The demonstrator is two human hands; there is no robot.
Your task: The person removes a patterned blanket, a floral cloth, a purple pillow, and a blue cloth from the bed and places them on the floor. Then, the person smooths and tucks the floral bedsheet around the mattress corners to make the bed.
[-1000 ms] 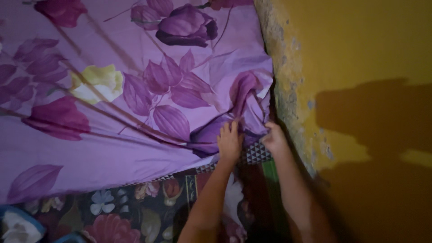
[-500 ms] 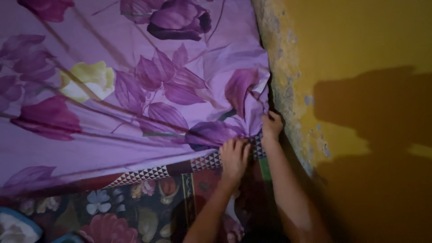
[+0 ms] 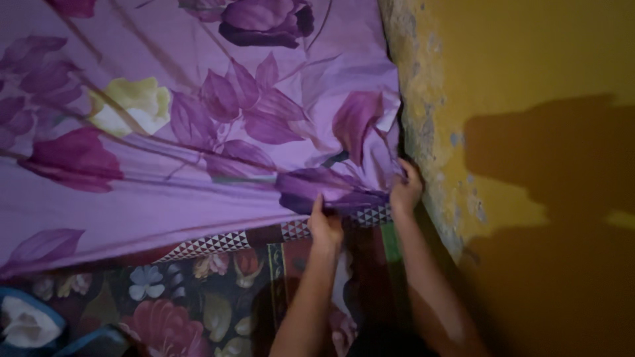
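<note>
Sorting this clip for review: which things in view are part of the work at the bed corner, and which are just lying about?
In hand:
- purple floral bedsheet, its corner gripped by both hands
- left hand
- right hand
- mattress edge with triangle-pattern trim

Lying about:
- dark floral fabric below the mattress edge
- blue and white cloth, bottom left
- yellow wall with chipped paint

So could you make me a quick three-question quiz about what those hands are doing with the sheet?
1. True or false: both hands touch the purple sheet.
2. Which hand is nearer the yellow wall: A) left hand, B) right hand?
3. What pattern shows on the band just under the sheet's edge?

Key:
1. True; both grip the sheet's corner.
2. B.
3. Small black-and-white triangles.
</note>
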